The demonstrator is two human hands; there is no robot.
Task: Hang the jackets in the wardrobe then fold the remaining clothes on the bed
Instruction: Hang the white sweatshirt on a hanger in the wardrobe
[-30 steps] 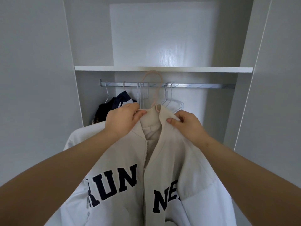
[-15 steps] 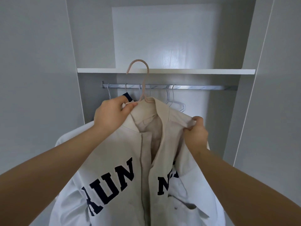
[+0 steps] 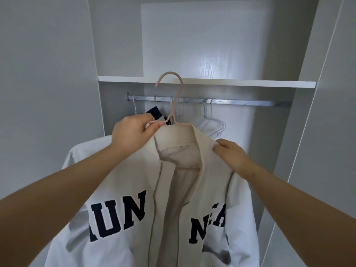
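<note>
A cream jacket [image 3: 123,189] with dark blue letters hangs on a pink hanger [image 3: 174,97] in front of the open wardrobe. My left hand [image 3: 133,132] grips the hanger's left arm at the collar. My right hand [image 3: 231,155] pinches the jacket's right shoulder near the collar. The hanger's hook is up in front of the shelf edge, above the metal rail [image 3: 240,102], and is not on it.
Several empty white wire hangers [image 3: 210,120] hang on the rail, right of the hook. A dark garment [image 3: 154,112] hangs at the rail's left end, partly behind my left hand. A white shelf [image 3: 250,84] runs above the rail. Wardrobe side panels [image 3: 48,74] stand at both sides.
The jacket and hanger have risen, with the hook now above the rail. My right hand went from the collar down the front, then back up to the right shoulder.
</note>
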